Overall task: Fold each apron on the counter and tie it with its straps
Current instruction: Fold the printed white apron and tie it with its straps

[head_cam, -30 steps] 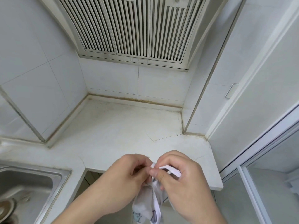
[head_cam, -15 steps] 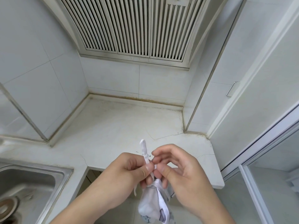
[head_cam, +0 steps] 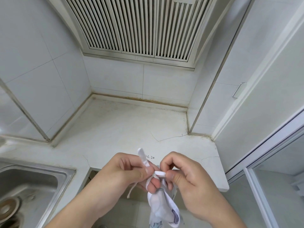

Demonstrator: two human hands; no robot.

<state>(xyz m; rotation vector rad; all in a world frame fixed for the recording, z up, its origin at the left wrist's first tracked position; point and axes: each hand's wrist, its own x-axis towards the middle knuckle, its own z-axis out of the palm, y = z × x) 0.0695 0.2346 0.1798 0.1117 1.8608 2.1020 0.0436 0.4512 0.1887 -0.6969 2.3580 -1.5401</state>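
Just off the front edge of the tabletop, over the gap beside the sink, knot-tying under way on a bundled white apron. Hanging below both hands, that bundle, off the tabletop and clear of it. Left hand pinching one strap between thumb and fingers, its free end poking straight up; half a second back already standing up like that, a full second back nowhere to be seen, tucked inside the fists. Right hand now pulled a touch to the right, thumb and forefinger nipping a flat white loop of strap, fingers curled tight around it. Loose cord end dangling under the left thumb. Looks like a loop drawn through and ready for cinching, so the tie probably close to done on this apron. Slippery, thin strap though; easy to lose the loop before tightening. No other apron visible on the tabletop.
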